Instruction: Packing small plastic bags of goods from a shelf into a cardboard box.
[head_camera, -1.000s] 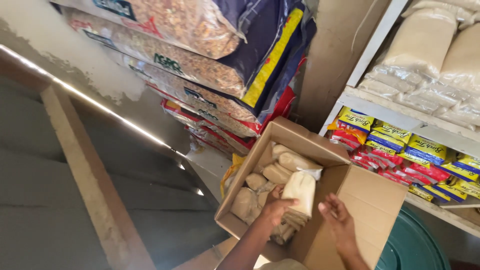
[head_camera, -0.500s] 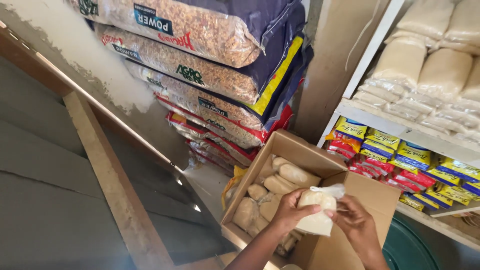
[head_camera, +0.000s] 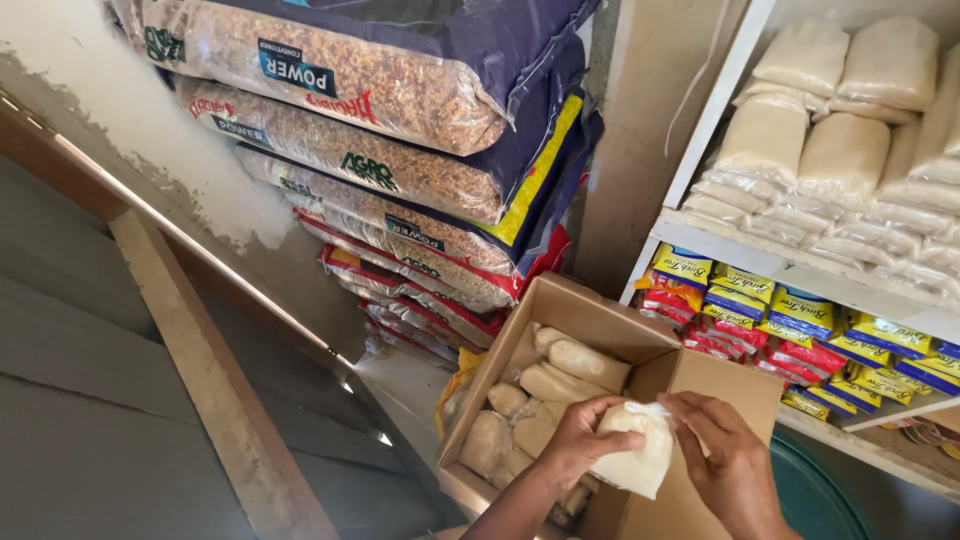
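1. Big sacks of grain feed (head_camera: 340, 120) lie stacked in a tall pile against the wall at the top left.
2. A white shelf (head_camera: 800, 270) stands on the right. Clear bags of pale powder (head_camera: 830, 110) are piled on its top level. Rows of small yellow, blue and red packets (head_camera: 800, 330) sit on the level below.
3. An open cardboard box (head_camera: 590, 320) sits between the sacks and the shelf. More small bags (head_camera: 560, 375) full of pale stuff lie inside it.
4. The small clear bag of white powder (head_camera: 635, 455) is held up over the right part of the box, just in front of the person.
5. The left hand (head_camera: 575, 440) wraps its fingers around the left side of the bag and grips it.
6. The right hand (head_camera: 725, 460) touches the bag's tied top, with its fingertips pinched close on the knot.
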